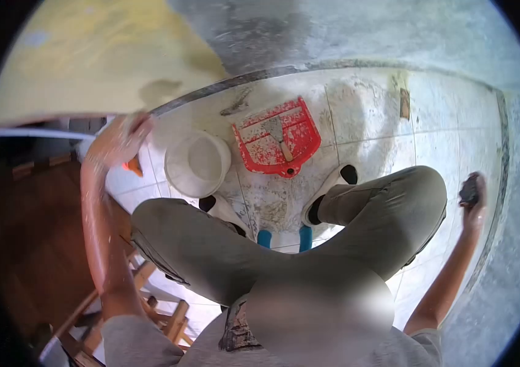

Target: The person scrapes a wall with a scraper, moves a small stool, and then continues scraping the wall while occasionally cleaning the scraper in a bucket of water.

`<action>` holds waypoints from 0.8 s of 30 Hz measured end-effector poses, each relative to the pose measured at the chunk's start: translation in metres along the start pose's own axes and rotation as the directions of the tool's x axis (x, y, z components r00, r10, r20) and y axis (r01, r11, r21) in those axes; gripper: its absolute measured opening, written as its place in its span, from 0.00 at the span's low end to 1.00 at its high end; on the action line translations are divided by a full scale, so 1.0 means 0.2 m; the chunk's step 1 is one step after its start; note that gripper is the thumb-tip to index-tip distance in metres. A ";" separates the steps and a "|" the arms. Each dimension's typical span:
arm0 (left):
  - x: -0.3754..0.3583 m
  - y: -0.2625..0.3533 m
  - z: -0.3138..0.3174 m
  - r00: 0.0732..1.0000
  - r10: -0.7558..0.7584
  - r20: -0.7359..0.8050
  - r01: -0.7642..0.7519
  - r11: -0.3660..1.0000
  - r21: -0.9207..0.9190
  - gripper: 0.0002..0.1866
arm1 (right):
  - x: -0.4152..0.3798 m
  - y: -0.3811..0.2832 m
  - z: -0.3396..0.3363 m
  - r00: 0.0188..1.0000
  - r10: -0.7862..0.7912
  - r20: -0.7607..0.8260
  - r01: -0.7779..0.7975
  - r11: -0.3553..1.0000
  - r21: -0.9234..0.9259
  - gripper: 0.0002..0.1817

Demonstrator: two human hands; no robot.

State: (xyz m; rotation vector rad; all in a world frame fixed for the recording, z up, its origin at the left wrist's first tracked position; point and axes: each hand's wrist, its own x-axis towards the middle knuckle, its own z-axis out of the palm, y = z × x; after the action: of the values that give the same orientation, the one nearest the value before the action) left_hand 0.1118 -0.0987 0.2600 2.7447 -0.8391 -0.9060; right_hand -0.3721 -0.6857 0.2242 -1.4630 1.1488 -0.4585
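My right hand is out at the far right, its fingers wrapped round a small dark lump whose kind does not show. My left hand is raised at the left, near the lower edge of the yellow-and-grey wall; its fingers are smeared by motion. White splashes mark the left forearm. Below and right of that hand, a white bucket stands on the floor by my foot. A red dustpan-like tray, spattered with white, lies ahead of my feet, and a putty knife rests in it.
Smudged white tiles form the floor, bordered by a dark strip along the wall. A small brown piece lies near the wall. Wooden stool-like legs and a dark brown panel are at left. Something orange shows beside the bucket.
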 end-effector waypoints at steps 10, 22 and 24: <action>-0.09 0.39 0.14 0.987 0.149 0.060 -0.159 0.961 0.226 0.22 | -0.20 -0.94 1.53 0.528 0.024 0.849 0.667 0.606 -0.433 0.26; 0.13 0.13 0.24 0.987 0.152 -0.049 -0.154 0.988 -0.034 0.16 | -0.75 0.60 2.59 0.438 0.207 0.875 0.858 0.195 -0.475 0.34; 0.16 0.08 0.27 0.990 0.121 -0.074 -0.131 0.982 -0.139 0.15 | -0.76 0.67 2.64 0.474 0.155 0.867 0.866 0.098 -0.491 0.33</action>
State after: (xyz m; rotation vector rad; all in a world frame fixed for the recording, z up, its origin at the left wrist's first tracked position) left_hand 0.0954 -0.1266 0.2042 2.5523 -0.8882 -0.8138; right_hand -0.0649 -0.2611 0.0139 -2.7841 -0.0224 0.7976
